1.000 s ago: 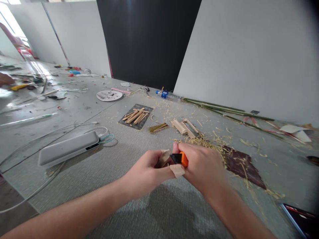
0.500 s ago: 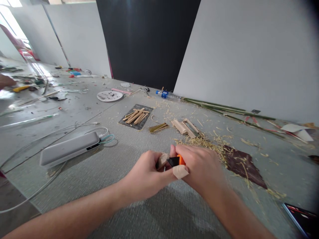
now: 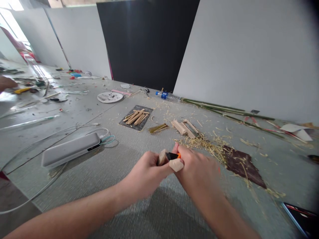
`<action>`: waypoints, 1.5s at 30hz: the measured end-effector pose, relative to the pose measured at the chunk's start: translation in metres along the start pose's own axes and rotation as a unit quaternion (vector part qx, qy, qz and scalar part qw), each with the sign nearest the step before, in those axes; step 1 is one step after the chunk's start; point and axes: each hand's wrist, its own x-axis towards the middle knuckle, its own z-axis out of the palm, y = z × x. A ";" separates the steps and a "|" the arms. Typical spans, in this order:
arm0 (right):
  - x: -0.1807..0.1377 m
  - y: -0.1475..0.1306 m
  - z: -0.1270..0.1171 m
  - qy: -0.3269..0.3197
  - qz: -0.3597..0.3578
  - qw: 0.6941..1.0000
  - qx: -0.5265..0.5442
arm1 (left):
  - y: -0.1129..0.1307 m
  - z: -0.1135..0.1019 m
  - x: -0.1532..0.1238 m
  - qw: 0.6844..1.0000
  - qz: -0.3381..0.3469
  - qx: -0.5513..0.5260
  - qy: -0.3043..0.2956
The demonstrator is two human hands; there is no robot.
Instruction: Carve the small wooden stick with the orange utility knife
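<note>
My left hand [image 3: 144,174] is closed around a small pale piece of bamboo [image 3: 163,156], with a bandage-wrapped thumb tip at the front. My right hand [image 3: 199,169] grips an orange and black utility knife [image 3: 173,155] whose black nose presses against the bamboo piece. The two hands touch each other low over the grey floor mat. Just beyond them lies a heap of bamboo shavings [image 3: 201,142].
A white power bank [image 3: 71,149] with cables lies to the left. Cut bamboo sticks rest on a dark mat [image 3: 136,117]; more slats [image 3: 185,127], a brown sheet [image 3: 243,164], green bamboo stalks [image 3: 224,111], a water bottle [image 3: 166,95], a white plate [image 3: 109,97]. A phone [image 3: 302,220] lies at lower right.
Both hands have drawn slightly closer together and up the picture. The knife is now more hidden under my right fingers, with less orange showing.
</note>
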 end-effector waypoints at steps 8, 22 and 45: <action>0.010 0.015 -0.006 -0.002 0.055 0.998 -0.041 | -0.004 0.000 0.003 0.999 -0.030 0.015 -0.042; 0.007 0.015 -0.006 0.095 -0.171 0.979 0.057 | 0.000 -0.005 0.001 0.999 0.007 -0.025 -0.047; 0.004 0.017 -0.007 0.070 -0.019 0.997 0.013 | -0.004 0.003 -0.001 0.999 0.017 0.033 -0.022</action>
